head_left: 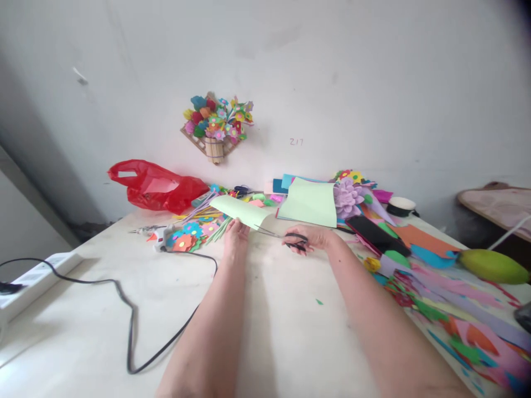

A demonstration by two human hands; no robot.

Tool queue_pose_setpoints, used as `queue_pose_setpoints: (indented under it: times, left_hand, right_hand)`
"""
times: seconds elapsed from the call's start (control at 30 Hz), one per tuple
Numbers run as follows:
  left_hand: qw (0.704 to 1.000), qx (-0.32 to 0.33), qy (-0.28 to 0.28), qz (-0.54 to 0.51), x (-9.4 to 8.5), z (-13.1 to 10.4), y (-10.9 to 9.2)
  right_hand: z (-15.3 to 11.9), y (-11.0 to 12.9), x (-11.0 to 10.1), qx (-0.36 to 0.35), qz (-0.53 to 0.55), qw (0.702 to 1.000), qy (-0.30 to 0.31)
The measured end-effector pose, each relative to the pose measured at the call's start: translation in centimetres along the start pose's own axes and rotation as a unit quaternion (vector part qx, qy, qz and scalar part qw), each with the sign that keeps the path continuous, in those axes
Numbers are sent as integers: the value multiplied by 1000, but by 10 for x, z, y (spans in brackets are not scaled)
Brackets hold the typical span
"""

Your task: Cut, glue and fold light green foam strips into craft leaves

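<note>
My left hand (236,231) is closed on the lower edge of a pale green sheet (240,210), which is held up off the table. In my right hand (313,236) is a pair of scissors (269,233) with black handles, my fingers through the loops. The blades point left, slightly parted, at the sheet's right end; whether they touch the paper I cannot tell. Behind the scissors, a larger pale green sheet (309,202) lies on a stack of coloured sheets. To the left of my left hand are cut flower shapes (185,239) and thin pale green strips (218,229).
A glue gun (160,239) trails a black cord toward a power strip (41,276) at left. A red plastic bag (161,188) sits at the back. On the right are a phone (377,235), coloured scraps (460,309) and a green-yellow fruit (493,266). A flower basket (214,149) hangs on the wall.
</note>
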State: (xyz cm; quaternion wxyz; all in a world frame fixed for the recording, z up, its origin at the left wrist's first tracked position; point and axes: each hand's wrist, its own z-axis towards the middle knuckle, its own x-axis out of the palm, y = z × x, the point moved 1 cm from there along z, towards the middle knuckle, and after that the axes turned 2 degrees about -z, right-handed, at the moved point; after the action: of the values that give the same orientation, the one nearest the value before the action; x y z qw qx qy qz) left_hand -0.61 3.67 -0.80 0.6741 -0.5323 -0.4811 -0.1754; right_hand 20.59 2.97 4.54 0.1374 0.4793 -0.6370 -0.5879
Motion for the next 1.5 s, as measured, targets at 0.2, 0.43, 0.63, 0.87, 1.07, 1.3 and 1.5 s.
queue_pose_setpoints:
  times: [0.2, 0.43, 0.63, 0.87, 1.07, 1.3, 1.5]
  left_hand:
    - [1000, -18, 9, -19, -1, 3, 1]
    - [999, -31, 26, 2, -1, 4, 3]
    - [996, -58, 63, 6, 1, 3, 6]
    - [994, -88, 68, -2, 0, 3, 8]
    - [994, -90, 66, -11, 0, 4, 8]
    - [995, -88, 52, -13, 2, 2, 7]
    - [994, -90, 58, -8, 1, 3, 8]
  right_hand:
    - [-7, -6, -10, 13, 6, 1000, -6]
    - [8, -19, -5, -19, 37, 999, -19]
    - [26, -23, 8, -21, 53, 998, -33]
    - [26, -19, 18, -40, 75, 995, -51]
    - [27, -19, 18, -38, 84, 995, -50]
    - [28, -20, 19, -48, 82, 994, -59]
    - [27, -20, 20, -47, 87, 993, -65]
